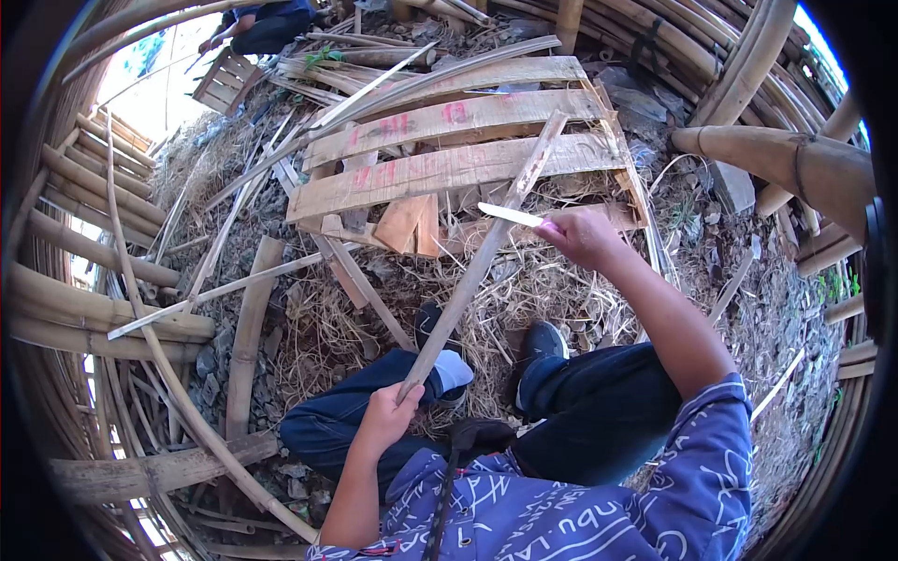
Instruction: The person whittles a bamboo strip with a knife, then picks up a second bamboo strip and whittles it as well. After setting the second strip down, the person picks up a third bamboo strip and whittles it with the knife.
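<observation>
The left hand (391,414), low and just left of centre in the frame, is closed around the lower end of a long wooden strip (472,271). The strip rises obliquely from that grip to the upper centre, its far part lying across the view of a slatted bench (393,178) with reddish marks on its boards; whether it bears on the boards cannot be determined. The right hand (585,238), right of centre, is clenched on the handle end of a knife (510,215). The pale blade points to the left and crosses the strip in view; firm contact cannot be confirmed.

Two light wooden pieces (410,224) stand at the near edge of the bench, left of the blade. Dry straw (318,327) litters the ground. Bamboo poles (112,304) line the left of the frame. Another person (271,30) is partly visible at upper left.
</observation>
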The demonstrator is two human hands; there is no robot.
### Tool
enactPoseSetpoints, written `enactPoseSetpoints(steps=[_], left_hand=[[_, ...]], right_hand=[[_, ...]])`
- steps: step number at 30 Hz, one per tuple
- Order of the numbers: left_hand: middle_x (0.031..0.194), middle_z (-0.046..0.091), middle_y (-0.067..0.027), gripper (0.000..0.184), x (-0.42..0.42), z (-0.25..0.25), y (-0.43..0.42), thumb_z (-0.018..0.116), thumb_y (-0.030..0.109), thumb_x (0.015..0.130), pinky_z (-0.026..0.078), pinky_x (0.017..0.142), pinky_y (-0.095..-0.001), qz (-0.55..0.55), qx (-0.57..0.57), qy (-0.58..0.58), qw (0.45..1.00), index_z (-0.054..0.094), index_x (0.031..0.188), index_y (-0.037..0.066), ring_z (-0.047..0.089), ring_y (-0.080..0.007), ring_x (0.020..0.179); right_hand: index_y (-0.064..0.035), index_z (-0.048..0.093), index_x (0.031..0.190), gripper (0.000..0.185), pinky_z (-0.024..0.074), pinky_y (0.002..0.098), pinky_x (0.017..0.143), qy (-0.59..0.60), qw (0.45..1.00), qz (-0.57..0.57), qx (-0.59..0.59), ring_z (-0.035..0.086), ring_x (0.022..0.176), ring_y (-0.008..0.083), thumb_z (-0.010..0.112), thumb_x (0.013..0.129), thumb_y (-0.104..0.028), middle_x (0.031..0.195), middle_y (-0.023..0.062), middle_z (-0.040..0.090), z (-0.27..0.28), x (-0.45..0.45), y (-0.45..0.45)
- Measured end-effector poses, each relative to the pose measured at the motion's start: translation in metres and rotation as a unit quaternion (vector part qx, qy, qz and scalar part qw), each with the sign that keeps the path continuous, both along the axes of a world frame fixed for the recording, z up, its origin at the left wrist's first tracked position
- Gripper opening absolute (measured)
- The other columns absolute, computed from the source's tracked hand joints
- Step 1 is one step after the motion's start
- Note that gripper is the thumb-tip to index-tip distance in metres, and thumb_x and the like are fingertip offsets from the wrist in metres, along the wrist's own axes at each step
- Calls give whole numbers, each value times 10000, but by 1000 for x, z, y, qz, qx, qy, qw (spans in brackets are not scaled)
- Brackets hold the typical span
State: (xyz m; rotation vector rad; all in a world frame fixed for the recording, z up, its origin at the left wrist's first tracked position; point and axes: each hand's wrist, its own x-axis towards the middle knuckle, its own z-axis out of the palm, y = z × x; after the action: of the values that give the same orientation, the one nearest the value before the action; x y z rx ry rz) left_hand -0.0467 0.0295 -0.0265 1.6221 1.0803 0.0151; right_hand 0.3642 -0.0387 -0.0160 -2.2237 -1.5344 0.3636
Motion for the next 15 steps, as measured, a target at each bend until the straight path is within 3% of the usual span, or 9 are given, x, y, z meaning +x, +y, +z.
enactPoseSetpoints(steps=[6,12,15], left_hand=[[578,507,17,337,-24,14,-19,579,291,942,361,464,-240,37,-66,22,997,573,743,19,461,-55,515],[578,447,38,311,-44,17,-40,534,287,976,300,412,-213,87,-156,5,984,506,754,70,392,-37,465],[576,431,45,307,-52,12,-49,526,286,981,295,418,-207,108,-151,1,983,505,760,74,375,-32,468]], right_hand=[[-101,665,755,521,490,462,594,-44,998,6,-42,631,635,362,486,903,-568,646,159,633,8,-7,5],[-115,676,781,481,500,458,589,-52,996,57,51,636,627,357,515,891,-555,631,147,634,14,-23,8],[-109,673,731,482,497,462,570,-64,995,58,41,632,606,354,531,886,-542,613,137,628,9,-31,12]])
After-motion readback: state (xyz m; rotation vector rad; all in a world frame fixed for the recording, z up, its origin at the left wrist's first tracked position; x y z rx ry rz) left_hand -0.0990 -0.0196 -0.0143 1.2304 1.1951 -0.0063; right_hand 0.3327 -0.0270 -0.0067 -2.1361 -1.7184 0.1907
